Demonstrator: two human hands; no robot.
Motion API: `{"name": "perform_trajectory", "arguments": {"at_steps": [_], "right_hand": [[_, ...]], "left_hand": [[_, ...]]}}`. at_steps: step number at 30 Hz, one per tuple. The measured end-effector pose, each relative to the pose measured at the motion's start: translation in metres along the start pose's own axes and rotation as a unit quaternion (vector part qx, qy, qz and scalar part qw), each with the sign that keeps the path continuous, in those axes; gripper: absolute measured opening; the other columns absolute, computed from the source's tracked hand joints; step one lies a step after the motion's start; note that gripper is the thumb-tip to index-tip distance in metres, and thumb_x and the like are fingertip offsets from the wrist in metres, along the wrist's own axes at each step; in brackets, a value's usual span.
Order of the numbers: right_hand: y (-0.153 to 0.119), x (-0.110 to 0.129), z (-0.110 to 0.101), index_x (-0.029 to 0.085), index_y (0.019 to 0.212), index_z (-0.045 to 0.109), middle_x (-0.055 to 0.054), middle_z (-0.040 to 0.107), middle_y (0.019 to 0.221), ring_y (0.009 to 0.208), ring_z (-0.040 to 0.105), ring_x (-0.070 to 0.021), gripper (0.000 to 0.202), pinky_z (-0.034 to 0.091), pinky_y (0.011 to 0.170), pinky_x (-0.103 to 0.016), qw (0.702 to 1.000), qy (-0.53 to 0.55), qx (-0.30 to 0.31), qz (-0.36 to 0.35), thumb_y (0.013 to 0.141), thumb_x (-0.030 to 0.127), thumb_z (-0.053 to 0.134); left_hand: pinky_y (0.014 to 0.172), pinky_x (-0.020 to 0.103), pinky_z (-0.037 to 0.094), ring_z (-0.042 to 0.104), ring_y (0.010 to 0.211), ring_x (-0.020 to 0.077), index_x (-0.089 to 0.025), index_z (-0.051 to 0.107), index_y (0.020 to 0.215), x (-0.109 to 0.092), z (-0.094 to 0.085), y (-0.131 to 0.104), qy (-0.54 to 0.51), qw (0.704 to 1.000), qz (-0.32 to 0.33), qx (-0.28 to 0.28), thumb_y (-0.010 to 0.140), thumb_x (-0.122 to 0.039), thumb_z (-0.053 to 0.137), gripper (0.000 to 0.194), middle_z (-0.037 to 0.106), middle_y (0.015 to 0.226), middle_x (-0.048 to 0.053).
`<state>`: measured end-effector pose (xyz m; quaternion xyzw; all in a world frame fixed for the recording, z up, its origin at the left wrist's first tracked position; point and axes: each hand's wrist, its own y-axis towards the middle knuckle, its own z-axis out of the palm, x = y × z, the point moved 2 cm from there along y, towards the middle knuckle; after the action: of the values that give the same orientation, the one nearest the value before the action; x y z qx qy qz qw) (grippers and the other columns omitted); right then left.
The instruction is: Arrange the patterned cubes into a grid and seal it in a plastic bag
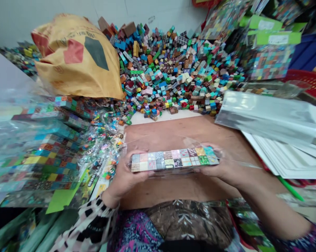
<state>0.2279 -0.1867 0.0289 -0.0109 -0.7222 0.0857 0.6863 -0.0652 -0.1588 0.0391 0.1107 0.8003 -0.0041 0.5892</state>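
Note:
Between my two hands is a long block of patterned cubes (175, 158), set in two rows with a clear plastic bag around it. My left hand (130, 173) grips its left end, with fingers behind and thumb along the front edge. At the right end, my right hand (215, 168) holds the block the same way. Loose clear film sticks out past the right end and behind it. The block is above a brown board (171, 131), roughly level; whether it touches the board I cannot tell.
Loose coloured cubes (173, 73) are heaped at the back. A yellow sack (79, 59) stands back left, above bagged cube blocks (48, 157) and small wrapped parts (102, 140). On the right lie clear plastic bags (265, 112), white cards (281, 154), a green pen (290, 189) and red-handled scissors (302, 182).

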Motion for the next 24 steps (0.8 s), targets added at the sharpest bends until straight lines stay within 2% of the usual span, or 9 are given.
{"name": "perform_trajectory", "arguments": {"at_steps": [2,6,8,11,13,15,18,20,24], "right_hand": [[0.001,0.001,0.002,0.024,0.093,0.068,-0.002,0.075,0.085,0.075,0.070,-0.0230,0.044,0.057,0.065,-0.034,1.000,0.003,0.008,0.009,0.055,0.028,0.089],[0.002,0.003,0.004,0.025,0.089,0.068,-0.002,0.075,0.081,0.073,0.069,-0.0240,0.040,0.059,0.065,-0.036,1.000,0.005,0.010,0.009,0.055,0.028,0.088],[0.003,0.004,0.005,0.026,0.086,0.068,-0.001,0.074,0.078,0.076,0.070,-0.0252,0.036,0.059,0.069,-0.037,1.000,-0.010,0.018,0.013,0.056,0.028,0.088],[0.003,0.001,0.006,0.026,0.085,0.068,-0.001,0.074,0.079,0.080,0.071,-0.0262,0.032,0.060,0.076,-0.041,0.999,-0.022,0.032,0.007,0.059,0.030,0.086],[0.003,-0.004,0.007,0.026,0.085,0.069,-0.001,0.076,0.082,0.079,0.071,-0.0256,0.030,0.061,0.078,-0.042,0.999,-0.020,0.033,-0.004,0.061,0.030,0.085],[0.004,-0.010,0.009,0.025,0.085,0.069,-0.002,0.077,0.087,0.079,0.072,-0.0251,0.029,0.061,0.079,-0.043,0.999,-0.018,0.034,-0.011,0.061,0.029,0.085],[0.004,-0.023,0.011,0.025,0.085,0.071,-0.003,0.079,0.091,0.083,0.073,-0.0256,0.028,0.061,0.085,-0.044,0.999,-0.010,0.038,-0.006,0.062,0.029,0.085],[0.004,-0.031,0.012,0.025,0.088,0.072,-0.005,0.079,0.094,0.086,0.074,-0.0263,0.031,0.060,0.089,-0.045,0.999,0.000,0.036,0.004,0.061,0.029,0.085],[0.005,-0.044,0.012,0.025,0.091,0.072,-0.005,0.079,0.096,0.088,0.074,-0.0271,0.033,0.059,0.091,-0.047,0.999,0.011,0.034,0.022,0.061,0.027,0.085]], "left_hand": [[0.123,0.054,0.023,0.063,0.120,0.0306,-0.021,0.070,0.098,0.007,-0.001,0.000,0.007,1.000,-0.005,0.003,0.055,-0.033,0.090,0.050,0.076,0.111,0.010],[0.122,0.055,0.023,0.058,0.126,0.0332,-0.020,0.071,0.100,0.024,-0.001,-0.003,0.013,1.000,-0.016,-0.006,0.052,-0.037,0.092,0.055,0.076,0.110,0.012],[0.118,0.054,0.033,0.065,0.115,0.0321,-0.019,0.070,0.101,0.032,0.001,-0.005,0.004,0.999,-0.033,-0.013,0.051,-0.040,0.092,0.058,0.076,0.105,0.011],[0.094,0.048,0.057,0.072,0.090,0.0280,-0.017,0.065,0.110,0.039,0.003,-0.009,-0.021,0.997,-0.068,-0.038,0.047,-0.042,0.092,0.073,0.075,0.092,0.009],[0.081,0.043,0.061,0.072,0.083,0.0259,-0.016,0.062,0.114,0.040,0.004,-0.010,-0.032,0.995,-0.084,-0.045,0.046,-0.041,0.092,0.079,0.075,0.090,0.007],[0.079,0.042,0.062,0.073,0.082,0.0250,-0.017,0.061,0.112,0.036,0.006,-0.010,-0.036,0.994,-0.098,-0.021,0.048,-0.038,0.092,0.074,0.075,0.093,0.007],[0.083,0.043,0.062,0.073,0.084,0.0254,-0.019,0.064,0.098,0.029,0.009,-0.008,-0.037,0.994,-0.099,0.024,0.053,-0.034,0.089,0.053,0.076,0.093,0.008],[0.085,0.044,0.061,0.073,0.085,0.0258,-0.020,0.064,0.091,0.026,0.009,-0.007,-0.035,0.995,-0.092,0.035,0.056,-0.032,0.087,0.044,0.077,0.093,0.008],[0.091,0.046,0.059,0.073,0.090,0.0273,-0.021,0.064,0.091,0.028,0.007,-0.007,-0.008,0.996,-0.084,0.038,0.057,-0.035,0.087,0.043,0.077,0.095,0.008]]}}
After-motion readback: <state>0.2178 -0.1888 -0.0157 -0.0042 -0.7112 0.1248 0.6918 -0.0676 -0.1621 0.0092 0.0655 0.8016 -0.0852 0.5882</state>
